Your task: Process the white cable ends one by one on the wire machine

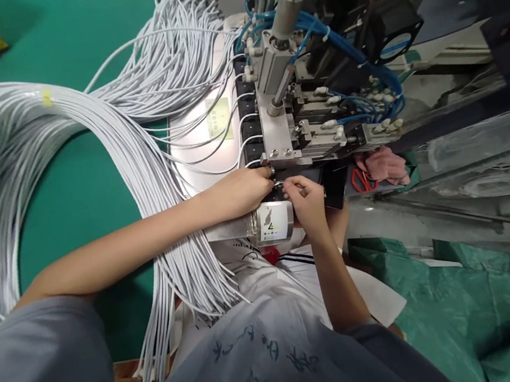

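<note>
In the head view, the right hand [306,199] pinches a small wire end [279,184] just below the machine [279,140]; the left hand [251,188] curls beside it, its fingertips too small and hidden to tell what they grip. A loose pinch could let the thin end slip or bend, and fingers this near the metal cylinders could get nipped if the machine moves. The bulky cable bundle [109,132] under the left forearm could snag and tug. Its smooth, matte white strands curve over a green surface [78,200]; slim cables cross a shiny, flat metal plate [200,157] toward square black blocks [251,129].
</note>
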Demonstrator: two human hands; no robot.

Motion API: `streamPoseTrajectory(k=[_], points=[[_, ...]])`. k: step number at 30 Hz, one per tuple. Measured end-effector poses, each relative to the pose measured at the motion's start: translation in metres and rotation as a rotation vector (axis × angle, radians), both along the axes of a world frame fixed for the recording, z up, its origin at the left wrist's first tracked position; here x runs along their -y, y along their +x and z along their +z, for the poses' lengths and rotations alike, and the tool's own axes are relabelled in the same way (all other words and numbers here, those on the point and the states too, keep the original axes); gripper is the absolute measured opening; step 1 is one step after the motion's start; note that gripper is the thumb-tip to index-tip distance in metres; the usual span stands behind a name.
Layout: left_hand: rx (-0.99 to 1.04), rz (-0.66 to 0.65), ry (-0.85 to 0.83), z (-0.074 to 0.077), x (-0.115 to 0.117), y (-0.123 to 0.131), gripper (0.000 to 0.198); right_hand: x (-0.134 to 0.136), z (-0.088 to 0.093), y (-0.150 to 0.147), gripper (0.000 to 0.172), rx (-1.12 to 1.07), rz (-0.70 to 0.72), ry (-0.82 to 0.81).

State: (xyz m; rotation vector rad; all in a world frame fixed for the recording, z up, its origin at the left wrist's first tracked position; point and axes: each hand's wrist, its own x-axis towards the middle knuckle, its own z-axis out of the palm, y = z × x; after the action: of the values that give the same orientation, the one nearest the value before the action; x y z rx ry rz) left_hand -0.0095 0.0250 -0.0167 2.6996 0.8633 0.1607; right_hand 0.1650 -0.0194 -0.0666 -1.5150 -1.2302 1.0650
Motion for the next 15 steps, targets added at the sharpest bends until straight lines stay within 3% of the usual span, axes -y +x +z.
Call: streamPoseTrajectory(k=[15], points=[[-0.110,-0.033,0.082,0.005,0.002,0.001,0.030,-0.011,-0.006,0.002,0.017,-0.175,0.077,-0.141]])
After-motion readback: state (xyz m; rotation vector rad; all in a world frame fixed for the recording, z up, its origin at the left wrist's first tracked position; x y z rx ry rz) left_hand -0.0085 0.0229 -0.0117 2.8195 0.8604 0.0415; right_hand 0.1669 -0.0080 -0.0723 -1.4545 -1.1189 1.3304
